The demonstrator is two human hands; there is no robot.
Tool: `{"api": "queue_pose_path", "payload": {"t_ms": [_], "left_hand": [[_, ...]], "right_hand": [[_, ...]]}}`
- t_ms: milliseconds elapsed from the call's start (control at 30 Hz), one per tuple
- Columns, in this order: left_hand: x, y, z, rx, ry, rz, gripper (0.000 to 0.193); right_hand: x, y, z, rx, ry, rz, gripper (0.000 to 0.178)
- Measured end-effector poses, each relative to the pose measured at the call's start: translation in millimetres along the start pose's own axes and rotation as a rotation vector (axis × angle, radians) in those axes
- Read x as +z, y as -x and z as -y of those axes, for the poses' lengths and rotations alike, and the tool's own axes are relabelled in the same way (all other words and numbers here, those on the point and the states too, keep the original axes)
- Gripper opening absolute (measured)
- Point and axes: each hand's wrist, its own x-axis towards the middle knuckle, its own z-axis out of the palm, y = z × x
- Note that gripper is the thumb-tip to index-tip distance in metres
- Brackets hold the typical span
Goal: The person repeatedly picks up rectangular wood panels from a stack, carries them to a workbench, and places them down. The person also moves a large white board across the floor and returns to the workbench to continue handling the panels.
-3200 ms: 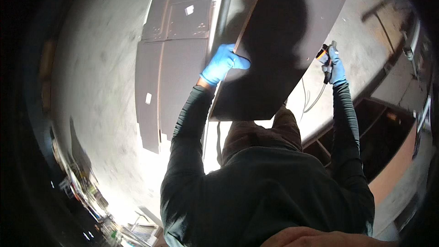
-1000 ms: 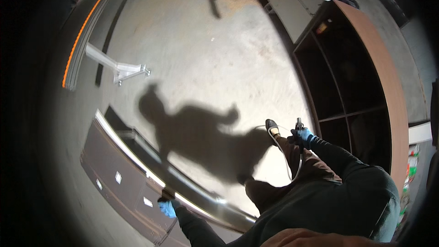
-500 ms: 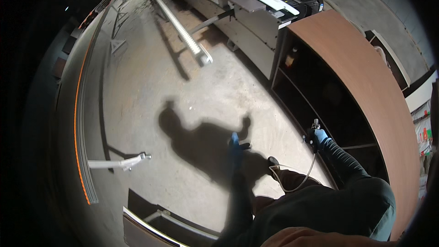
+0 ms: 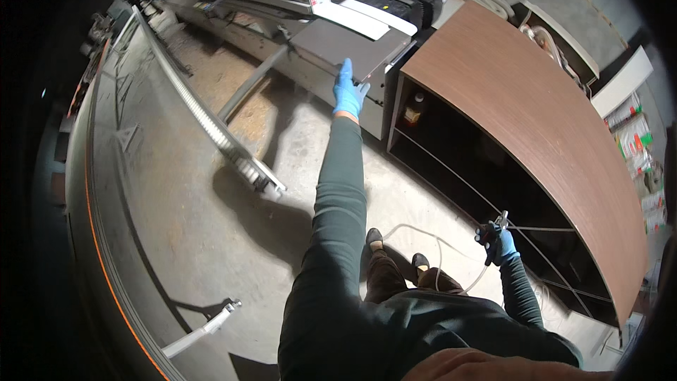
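Orange edges the long rail [image 4: 89,183] curving down the far left from where I stand, with a white bracket [image 4: 204,330] jutting off it low down. Next comes a ribbed bar [image 4: 201,114], slanting over the dusty floor [image 4: 176,204]. Further right, a dark panel [image 4: 352,41] lies flat on the end of a grey machine [image 4: 310,83]. The person's gloved left hand [image 4: 348,92] is at the panel's near edge, fingers stretched forward and thumb spread away; whether they touch it, I can't tell. Two shoes [image 4: 374,240] show below. Inside the brown cabinet [image 4: 508,88], a bottle [image 4: 414,109] stands near the left end. In front of its opening, the gloved right hand [image 4: 506,247] has its fingers clamped on a tool [image 4: 502,219], nose up, a pale hose [image 4: 484,273] looping down from it. Bags [image 4: 635,142] crowd the far right.
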Motion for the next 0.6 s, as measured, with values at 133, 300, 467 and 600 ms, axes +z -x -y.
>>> {"api": "queue_pose_path", "payload": {"t_ms": [133,300,467,600], "left_hand": [[-1,-47,7,-0.156,0.229,0.166,0.051],[2,-39,21,-0.181,0.230,0.148,0.043],[7,70,38,-0.090,0.068,0.042,0.044],[-15,200,61,0.032,-0.162,0.022,0.034]], "right_hand": [[11,20,-7,0.025,-0.060,0.012,0.021],[48,38,16,-0.078,0.265,0.064,0.029],[90,59,52,-0.025,0.301,0.176,0.025],[102,84,89,-0.078,0.522,0.302,0.014]]}}
